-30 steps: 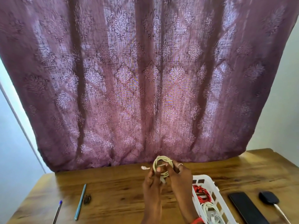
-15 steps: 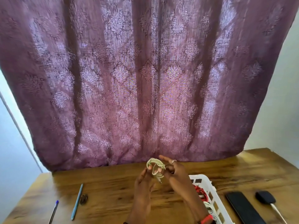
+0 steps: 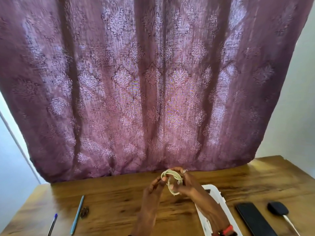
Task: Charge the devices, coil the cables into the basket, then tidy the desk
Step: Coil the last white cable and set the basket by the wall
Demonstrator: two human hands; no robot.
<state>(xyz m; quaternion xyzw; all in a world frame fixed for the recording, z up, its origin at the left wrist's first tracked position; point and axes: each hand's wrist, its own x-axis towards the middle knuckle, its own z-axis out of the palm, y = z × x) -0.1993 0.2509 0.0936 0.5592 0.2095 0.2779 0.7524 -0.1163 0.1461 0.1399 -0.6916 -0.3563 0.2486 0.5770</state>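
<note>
A coiled pale cable (image 3: 172,178) is held above the wooden desk (image 3: 110,198), near its far edge. My right hand (image 3: 190,186) grips the coil from the right, a ring on one finger. My left hand (image 3: 156,188) pinches the coil's left side with its fingertips. Below my right forearm stands a white slotted basket (image 3: 216,195); the arm hides most of its inside. A black phone (image 3: 252,218) lies flat to the right of the basket. Further right sits a small black device (image 3: 277,208) with a white cable (image 3: 291,225) plugged into it.
A teal pen (image 3: 77,214) and a blue-capped pen (image 3: 52,223) lie at the desk's left front. A small dark clip (image 3: 84,212) rests beside the teal pen. A purple patterned curtain (image 3: 136,82) hangs behind the desk, down to its back edge.
The view has tilted up, so the basket's contents have dropped out of sight under my arm. Both hands kept turning the coil, and the loose end is now tucked against it.
</note>
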